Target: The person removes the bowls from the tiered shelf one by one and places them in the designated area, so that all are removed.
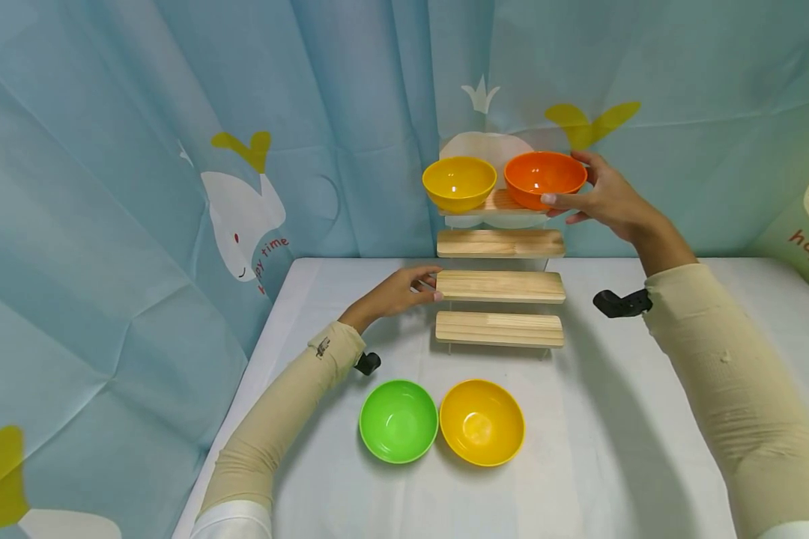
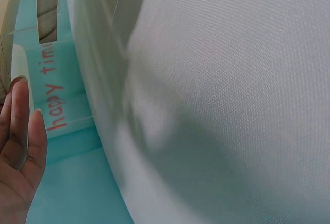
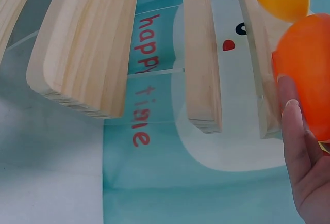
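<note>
So the orange bowl [image 1: 544,178] sits on the top step of the wooden stepped rack [image 1: 500,287], just right of a yellow bowl [image 1: 459,182]. The right hand [image 1: 603,198] cups its right side, fingers curled round it. The left hand [image 1: 398,292], relaxed, touches a lower step's left end, well below.

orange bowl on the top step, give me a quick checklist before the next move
1. Right hand grips the orange bowl: ok, thumb in front, fingers behind the rim.
2. Orange bowl seated flat on the top step: cannot tell, its base is hidden.
3. Gap to the yellow bowl beside it: ok, a narrow gap shows.
4. Left hand steadying the rack: ok, fingertips touch the third step.
5. Two lower steps free: ok, nothing on them.
6. Green bowl on the table: ok, upright.
</note>
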Motion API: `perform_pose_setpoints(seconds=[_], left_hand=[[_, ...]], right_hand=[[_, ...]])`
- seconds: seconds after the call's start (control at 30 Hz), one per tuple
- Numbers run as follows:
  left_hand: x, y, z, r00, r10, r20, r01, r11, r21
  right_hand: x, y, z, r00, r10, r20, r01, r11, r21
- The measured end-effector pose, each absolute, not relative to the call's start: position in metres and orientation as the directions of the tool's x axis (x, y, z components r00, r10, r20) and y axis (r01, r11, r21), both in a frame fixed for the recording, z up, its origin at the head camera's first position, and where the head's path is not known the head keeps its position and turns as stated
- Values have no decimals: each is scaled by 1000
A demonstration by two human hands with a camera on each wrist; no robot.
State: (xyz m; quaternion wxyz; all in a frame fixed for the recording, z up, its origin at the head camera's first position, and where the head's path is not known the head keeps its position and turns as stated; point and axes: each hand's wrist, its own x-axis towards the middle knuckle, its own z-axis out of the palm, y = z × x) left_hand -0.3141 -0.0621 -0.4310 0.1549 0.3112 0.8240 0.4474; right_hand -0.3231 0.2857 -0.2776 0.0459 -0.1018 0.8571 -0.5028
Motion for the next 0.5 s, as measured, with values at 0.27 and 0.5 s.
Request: perform_pose_setpoints(seconds=[0.27, 0.5], left_hand=[[-313, -63, -429, -758, 651, 25, 374, 403, 835], [-313, -63, -429, -759, 651, 27, 374, 402, 836]], right_hand=[[-324, 284, -279, -979, -201, 32, -126, 478, -869], [-325, 283, -279, -980, -195, 35, -122, 458, -880]])
